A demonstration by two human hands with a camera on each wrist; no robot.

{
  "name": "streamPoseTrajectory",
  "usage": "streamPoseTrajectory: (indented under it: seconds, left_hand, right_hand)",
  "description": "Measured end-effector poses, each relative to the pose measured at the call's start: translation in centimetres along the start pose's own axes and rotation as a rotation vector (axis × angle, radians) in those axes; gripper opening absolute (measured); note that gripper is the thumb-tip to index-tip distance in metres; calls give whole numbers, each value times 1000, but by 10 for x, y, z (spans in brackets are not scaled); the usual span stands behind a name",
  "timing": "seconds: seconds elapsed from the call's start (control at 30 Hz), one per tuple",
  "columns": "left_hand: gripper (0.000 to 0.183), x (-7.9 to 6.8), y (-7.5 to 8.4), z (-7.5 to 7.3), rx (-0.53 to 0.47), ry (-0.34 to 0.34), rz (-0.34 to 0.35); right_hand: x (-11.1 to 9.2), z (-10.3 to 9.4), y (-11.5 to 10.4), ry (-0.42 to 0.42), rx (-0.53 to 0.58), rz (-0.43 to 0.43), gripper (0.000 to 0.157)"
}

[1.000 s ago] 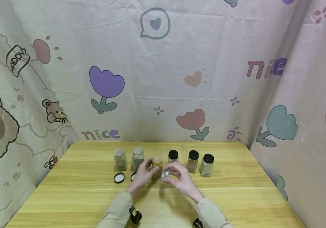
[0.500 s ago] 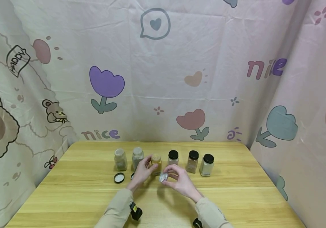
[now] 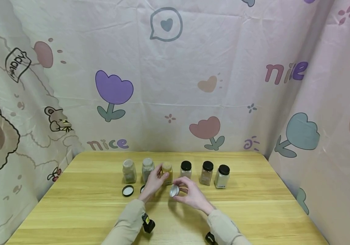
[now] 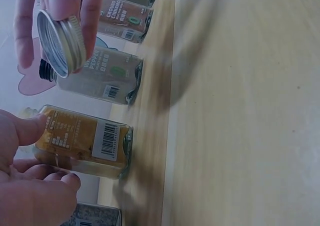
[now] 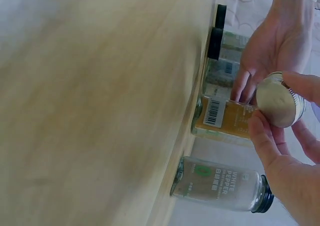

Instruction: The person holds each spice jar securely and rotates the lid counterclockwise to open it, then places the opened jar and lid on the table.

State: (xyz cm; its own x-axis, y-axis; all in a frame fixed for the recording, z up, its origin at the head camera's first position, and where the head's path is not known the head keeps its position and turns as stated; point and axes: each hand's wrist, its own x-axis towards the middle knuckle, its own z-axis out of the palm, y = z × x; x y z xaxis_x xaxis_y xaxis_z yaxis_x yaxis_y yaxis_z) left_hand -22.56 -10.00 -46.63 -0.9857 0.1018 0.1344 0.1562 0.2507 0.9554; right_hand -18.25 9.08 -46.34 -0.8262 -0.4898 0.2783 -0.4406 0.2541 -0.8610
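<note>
My left hand [image 3: 152, 183] grips a square glass spice jar [image 4: 82, 138] of yellow-brown powder, fingers and thumb round its upper sides. The jar stands upright, with its perforated shaker top [image 3: 167, 165] uncovered. Just in front and to the right, my right hand [image 3: 192, 195] pinches a round silver metal lid [image 3: 174, 191] by its rim, above the table. The lid is tilted on edge; its hollow, threaded inside shows in the left wrist view, and its flat outer face [image 5: 276, 102] in the right wrist view.
Left of the held jar stand two lidless spice jars [image 3: 129, 173], with two black lids [image 3: 128, 191] lying before them, one partly hidden by my left hand. To the right are three black-capped jars, white pepper [image 5: 215, 183], ground cinnamon [image 3: 206, 175] and a pale one [image 3: 222, 178].
The yellow-brown jar has shifted slightly left and back with my left hand. My right hand has lowered the silver lid a little leftward and turned it so more of its inside faces the head view.
</note>
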Motion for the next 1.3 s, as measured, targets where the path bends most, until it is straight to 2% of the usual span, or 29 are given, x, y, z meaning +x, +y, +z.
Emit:
streamPoseTrajectory:
  seconds: [0.23,0.47,0.63,0.83,1.07,1.3]
  left_hand:
    - [65,2,0,0,14,-9,-30]
    - [65,-8,2,-2,44,-44,-31]
    - [60,-18,5,-3,126,-49,0]
    - [54,-29,4,-7,189,-17,52]
    - [50,-38,-1,-11,187,2,112]
    - [50,-44,-2,-12,169,14,114]
  right_hand:
    - [3,1,0,-1,-38,31,50]
    - [6,2,1,-10,-67,43,51]
    - [8,3,1,-18,-112,43,52]
    - [14,5,3,-56,-168,44,51]
    - [21,10,6,-109,-147,40,51]
    - [27,12,8,-124,-210,31,46]
